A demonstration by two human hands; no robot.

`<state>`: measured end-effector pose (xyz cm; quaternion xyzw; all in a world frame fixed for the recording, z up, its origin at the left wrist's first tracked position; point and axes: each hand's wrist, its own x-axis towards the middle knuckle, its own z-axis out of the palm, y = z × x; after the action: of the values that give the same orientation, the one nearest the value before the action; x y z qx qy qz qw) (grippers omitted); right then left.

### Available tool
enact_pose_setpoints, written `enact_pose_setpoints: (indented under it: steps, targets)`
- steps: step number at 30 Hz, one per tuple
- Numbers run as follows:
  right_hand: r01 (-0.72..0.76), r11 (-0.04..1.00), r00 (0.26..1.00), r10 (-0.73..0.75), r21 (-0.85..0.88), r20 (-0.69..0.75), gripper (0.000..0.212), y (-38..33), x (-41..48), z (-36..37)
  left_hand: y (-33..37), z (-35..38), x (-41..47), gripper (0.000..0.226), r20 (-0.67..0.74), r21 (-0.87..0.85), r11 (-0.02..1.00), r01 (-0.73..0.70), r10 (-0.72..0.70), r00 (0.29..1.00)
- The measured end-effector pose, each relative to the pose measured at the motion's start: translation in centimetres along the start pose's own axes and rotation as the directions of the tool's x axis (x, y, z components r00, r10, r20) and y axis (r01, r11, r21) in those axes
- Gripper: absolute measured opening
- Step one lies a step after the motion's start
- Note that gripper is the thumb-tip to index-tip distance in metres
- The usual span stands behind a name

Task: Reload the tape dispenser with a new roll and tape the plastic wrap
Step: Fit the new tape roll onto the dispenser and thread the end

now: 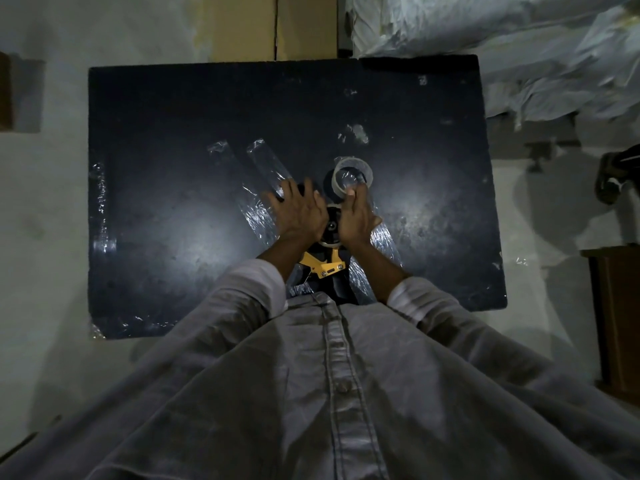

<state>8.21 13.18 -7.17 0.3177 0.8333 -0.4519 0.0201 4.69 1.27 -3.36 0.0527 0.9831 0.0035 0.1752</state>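
A yellow and black tape dispenser (323, 263) lies on the black table (173, 209), close to my body. Its round hub shows between my two hands. My left hand (299, 211) rests on the dispenser's left side with fingers spread over a strip of plastic wrap (265, 164). My right hand (358, 218) holds a clear tape roll (353, 174) by its near edge, just beyond the dispenser's hub. Crinkled plastic wrap strips cross under both hands, partly hidden by them.
Scraps of clear tape (100, 199) stick along the table's left edge and at the back right (356, 133). Crumpled white plastic sheeting (502, 46) is piled at the upper right. A cardboard box (273, 26) stands behind the table. A brown cabinet (616, 317) stands at the right.
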Motion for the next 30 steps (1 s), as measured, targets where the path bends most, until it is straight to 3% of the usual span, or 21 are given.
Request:
enact_pose_setpoints:
  steps: [5, 14, 18, 21, 24, 27, 30]
  targets:
    - [0.069, 0.977, 0.997, -0.073, 0.199, 0.014, 0.022, 0.8, -0.1, -0.1, 0.2, 0.2, 0.1, 0.056, -0.011, 0.015, 1.000, -0.005, 0.005, 1.000]
    - [0.035, 0.980, 0.999, -0.039, 0.197, 0.016, 0.029, -0.4, -0.3, -0.9, -0.1, 0.2, 0.9, 0.061, 0.045, -0.039, 0.999, -0.032, 0.033, 0.998]
    - [0.024, 0.978, 0.995, -0.042, 0.207, 0.086, 0.029, -1.1, -0.6, -2.3, -1.0, 0.8, 0.8, 0.059, -0.023, -0.253, 0.967, -0.035, 0.030, 0.999]
    - [0.047, 0.941, 0.982, -0.106, 0.335, 0.159, 0.018, -0.6, -0.9, -4.3, -2.6, 0.5, 0.0, 0.060, -0.074, -0.512, 0.856, -0.072, 0.039, 0.997]
    - [0.041, 0.904, 0.972, -0.135, 0.426, 0.193, 0.029, 0.6, -1.3, -6.6, -4.7, -0.2, -1.3, 0.055, -0.125, -0.591, 0.792, -0.153, 0.098, 0.987]
    - [-0.044, 0.925, 0.962, -0.063, 0.377, 0.265, 0.032, 1.9, -1.8, -7.9, -6.3, -0.1, -2.1, 0.058, -0.082, -0.696, 0.711, -0.105, 0.066, 0.994]
    - [-0.214, 0.907, 0.943, 0.094, 0.363, 0.321, 0.038, 2.7, -2.1, -8.0, -6.9, 0.7, -2.0, 0.055, -0.039, -0.612, 0.791, 0.002, -0.033, 0.999]
